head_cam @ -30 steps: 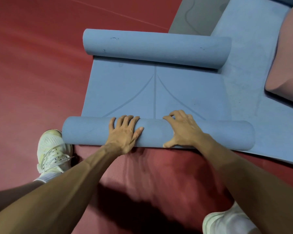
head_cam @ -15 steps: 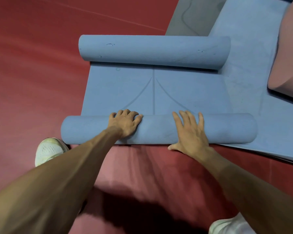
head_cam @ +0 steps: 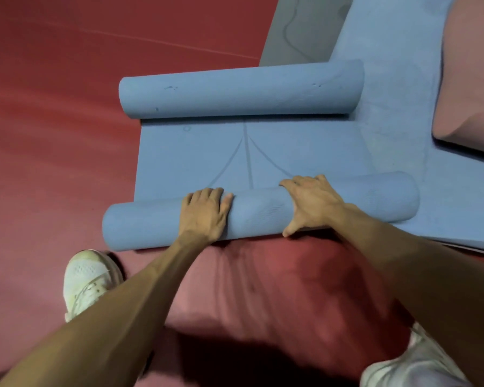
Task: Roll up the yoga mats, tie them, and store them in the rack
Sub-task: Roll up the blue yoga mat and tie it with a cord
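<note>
The blue mat [head_cam: 196,160] lies on the red floor [head_cam: 53,141], rolled at both ends. Its near roll [head_cam: 263,216] is a thick, tight cylinder lying crosswise, its right end resting on a second blue mat [head_cam: 403,129] that lies flat alongside. The far roll [head_cam: 241,90] lies nearly parallel to it, well apart, and the short flat stretch between them shows a centre line and two curved lines. A grey mat [head_cam: 296,29] lies flat beyond the far roll, and a pink mat [head_cam: 472,79] overlaps the second blue mat at the right edge
</note>
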`<state>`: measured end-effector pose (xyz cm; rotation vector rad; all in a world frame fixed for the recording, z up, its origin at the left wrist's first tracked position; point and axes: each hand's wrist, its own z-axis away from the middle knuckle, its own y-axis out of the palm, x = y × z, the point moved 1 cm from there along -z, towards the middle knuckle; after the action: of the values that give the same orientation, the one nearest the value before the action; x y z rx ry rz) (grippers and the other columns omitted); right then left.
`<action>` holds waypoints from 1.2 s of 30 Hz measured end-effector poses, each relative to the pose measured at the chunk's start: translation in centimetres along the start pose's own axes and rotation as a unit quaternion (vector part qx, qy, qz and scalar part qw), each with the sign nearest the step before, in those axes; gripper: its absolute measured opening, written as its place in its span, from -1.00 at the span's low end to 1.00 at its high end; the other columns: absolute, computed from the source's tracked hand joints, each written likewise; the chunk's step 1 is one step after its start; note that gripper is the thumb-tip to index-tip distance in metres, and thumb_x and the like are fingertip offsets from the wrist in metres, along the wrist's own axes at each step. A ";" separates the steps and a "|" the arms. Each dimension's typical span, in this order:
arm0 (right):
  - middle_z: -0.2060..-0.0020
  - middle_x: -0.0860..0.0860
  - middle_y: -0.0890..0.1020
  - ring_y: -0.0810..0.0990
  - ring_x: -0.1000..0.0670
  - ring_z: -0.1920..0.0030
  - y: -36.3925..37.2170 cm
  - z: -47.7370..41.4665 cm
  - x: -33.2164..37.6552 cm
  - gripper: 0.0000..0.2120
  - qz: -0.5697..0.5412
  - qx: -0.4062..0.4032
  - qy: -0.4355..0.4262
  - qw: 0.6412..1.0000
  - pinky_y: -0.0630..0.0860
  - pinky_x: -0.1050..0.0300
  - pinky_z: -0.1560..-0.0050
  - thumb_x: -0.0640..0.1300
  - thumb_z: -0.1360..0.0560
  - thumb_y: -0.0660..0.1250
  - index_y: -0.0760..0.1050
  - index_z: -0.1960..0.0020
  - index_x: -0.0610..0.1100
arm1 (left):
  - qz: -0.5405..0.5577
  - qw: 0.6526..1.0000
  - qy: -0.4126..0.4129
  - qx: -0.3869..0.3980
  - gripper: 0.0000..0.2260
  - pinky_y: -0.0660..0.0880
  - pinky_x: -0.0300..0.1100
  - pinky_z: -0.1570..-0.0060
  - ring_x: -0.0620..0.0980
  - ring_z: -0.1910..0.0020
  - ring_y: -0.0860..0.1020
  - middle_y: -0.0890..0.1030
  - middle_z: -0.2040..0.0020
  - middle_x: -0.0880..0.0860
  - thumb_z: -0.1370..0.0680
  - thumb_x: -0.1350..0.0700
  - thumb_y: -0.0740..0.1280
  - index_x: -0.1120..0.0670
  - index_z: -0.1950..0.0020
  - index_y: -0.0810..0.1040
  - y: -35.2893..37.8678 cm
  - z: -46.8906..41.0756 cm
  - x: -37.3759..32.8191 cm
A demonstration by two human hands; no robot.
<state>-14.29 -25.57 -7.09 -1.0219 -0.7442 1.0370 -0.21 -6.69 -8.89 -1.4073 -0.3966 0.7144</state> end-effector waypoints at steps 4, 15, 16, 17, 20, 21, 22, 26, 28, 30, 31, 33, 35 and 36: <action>-0.18 -0.03 0.55 0.53 -0.09 -0.17 -0.6 0.2 0.1 0.01 -0.012 0.057 -0.013 0.998 0.38 -0.05 -0.18 0.42 -0.03 0.48 0.33 -0.35 -0.02 | 0.001 1.000 -0.007 0.005 -0.35 0.24 0.04 -0.34 0.14 -0.24 0.47 0.54 -0.23 0.12 -0.54 -0.23 -0.17 0.11 -0.33 0.46 0.6 3.0 -0.5; -0.18 0.05 0.55 0.53 -0.05 -0.17 -0.3 2.0 1.0 0.00 -0.094 0.141 -0.011 0.985 0.39 0.07 -0.15 0.43 -0.01 0.51 0.35 -0.35 0.07 | 0.007 0.999 -0.025 -0.028 -0.38 0.10 0.06 -0.39 0.14 -0.36 0.37 0.48 -0.31 0.10 -0.57 -0.24 -0.09 0.13 -0.38 0.42 2.7 7.4 -1.0; -0.20 0.05 0.54 0.51 -0.04 -0.19 0.0 2.2 1.0 0.01 -0.096 0.125 -0.012 0.987 0.36 0.06 -0.18 0.44 -0.02 0.50 0.33 -0.38 0.08 | 0.000 0.999 -0.023 -0.033 -0.38 0.09 0.05 -0.37 0.14 -0.35 0.38 0.49 -0.30 0.09 -0.56 -0.26 -0.08 0.13 -0.37 0.43 2.8 7.2 -0.9; -0.22 0.05 0.52 0.49 -0.03 -0.22 0.3 2.3 0.9 0.03 -0.099 0.110 -0.014 0.989 0.33 0.04 -0.21 0.46 -0.03 0.48 0.30 -0.40 0.10 | -0.003 0.999 -0.022 -0.036 -0.37 0.08 0.04 -0.36 0.14 -0.34 0.39 0.50 -0.29 0.08 -0.55 -0.27 -0.07 0.12 -0.36 0.43 2.9 7.0 -0.8; -0.28 0.07 0.47 0.41 -0.01 -0.29 1.0 2.8 0.8 0.03 -0.097 0.052 -0.026 0.994 0.26 0.04 -0.29 0.50 -0.08 0.42 0.24 -0.45 0.13 | -0.013 0.999 -0.028 -0.037 -0.37 0.15 0.03 -0.35 0.10 -0.29 0.41 0.51 -0.24 0.04 -0.54 -0.30 -0.09 0.09 -0.33 0.45 2.6 6.2 -0.8; -0.31 0.08 0.45 0.39 -0.01 -0.31 1.2 3.0 0.9 0.03 -0.090 0.027 -0.026 0.995 0.22 0.04 -0.31 0.51 -0.11 0.39 0.22 -0.47 0.12 | -0.014 0.999 -0.031 -0.038 -0.36 0.16 0.02 -0.34 0.09 -0.27 0.42 0.52 -0.22 0.03 -0.53 -0.31 -0.11 0.07 -0.32 0.46 2.4 5.8 -0.8; -0.33 0.08 0.42 0.37 0.00 -0.34 1.4 3.3 1.1 0.03 -0.083 0.000 -0.024 0.996 0.19 0.05 -0.34 0.51 -0.13 0.37 0.21 -0.49 0.11 | -0.015 0.999 -0.033 -0.033 -0.34 0.16 0.00 -0.33 0.07 -0.26 0.42 0.52 -0.22 0.02 -0.52 -0.32 -0.14 0.05 -0.31 0.46 2.1 5.3 -0.7; -0.39 -0.03 0.37 0.32 -0.09 -0.40 2.9 4.0 1.9 0.13 -0.049 -0.090 -0.045 0.994 0.10 -0.14 -0.44 0.49 -0.06 0.42 0.16 -0.52 0.08 | -0.023 0.998 -0.033 0.058 -0.39 0.20 -0.03 -0.30 0.06 -0.27 0.41 0.48 -0.26 0.03 -0.53 -0.34 -0.13 -0.02 -0.33 0.42 0.6 1.9 -0.2; -0.38 -0.08 0.40 0.36 -0.15 -0.40 3.3 4.0 1.4 0.16 -0.033 -0.125 -0.058 0.990 0.14 -0.26 -0.42 0.42 -0.01 0.50 0.17 -0.50 0.05 | 0.003 0.991 -0.044 0.127 -0.44 0.21 0.00 -0.30 0.09 -0.30 0.40 0.46 -0.30 0.07 -0.57 -0.31 -0.06 -0.02 -0.36 0.41 -0.3 -0.4 0.2; -0.39 -0.08 0.41 0.37 -0.18 -0.40 3.5 3.9 0.9 0.18 -0.020 -0.145 -0.058 0.988 0.15 -0.30 -0.40 0.36 0.02 0.56 0.20 -0.49 0.01 | 0.017 0.983 -0.056 0.172 -0.45 0.23 0.03 -0.30 0.11 -0.30 0.40 0.45 -0.32 0.09 -0.58 -0.30 -0.06 -0.02 -0.37 0.41 -0.9 -1.8 0.4; -0.40 -0.08 0.41 0.37 -0.19 -0.40 3.6 3.9 0.9 0.20 -0.013 -0.151 -0.053 0.987 0.17 -0.32 -0.39 0.34 0.04 0.58 0.22 -0.48 0.00 | 0.013 0.982 -0.053 0.179 -0.47 0.24 0.03 -0.29 0.11 -0.29 0.40 0.46 -0.32 0.09 -0.59 -0.29 -0.06 -0.03 -0.37 0.40 -0.9 -2.1 0.4; -0.39 -0.09 0.42 0.38 -0.22 -0.39 4.0 3.5 1.2 0.24 0.005 -0.159 -0.036 0.987 0.21 -0.34 -0.37 0.30 0.09 0.61 0.21 -0.48 -0.02 | -0.001 0.984 -0.041 0.175 -0.52 0.25 0.03 -0.27 0.12 -0.27 0.41 0.46 -0.30 0.09 -0.61 -0.25 -0.06 -0.06 -0.37 0.40 -0.9 -2.2 0.2; -0.37 -0.12 0.43 0.38 -0.25 -0.38 4.4 3.0 1.6 0.25 0.021 -0.163 -0.018 0.986 0.21 -0.35 -0.36 0.26 0.10 0.64 0.20 -0.48 -0.03 | 0.002 0.984 -0.044 0.170 -0.52 0.25 0.03 -0.25 0.12 -0.26 0.42 0.48 -0.29 0.09 -0.61 -0.24 -0.07 -0.06 -0.35 0.42 -0.9 -2.5 0.3; -0.37 -0.14 0.43 0.37 -0.26 -0.37 4.5 2.8 1.8 0.24 0.028 -0.166 -0.012 0.986 0.20 -0.35 -0.36 0.24 0.09 0.65 0.20 -0.48 -0.04 | 0.008 0.984 -0.049 0.169 -0.51 0.25 0.03 -0.25 0.11 -0.26 0.43 0.48 -0.28 0.08 -0.60 -0.25 -0.07 -0.05 -0.34 0.43 -0.7 -2.7 0.3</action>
<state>-17.58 -22.33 -10.23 -1.3245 -0.9331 0.9939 1.92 -8.47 -8.61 -1.0586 -0.3231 0.8254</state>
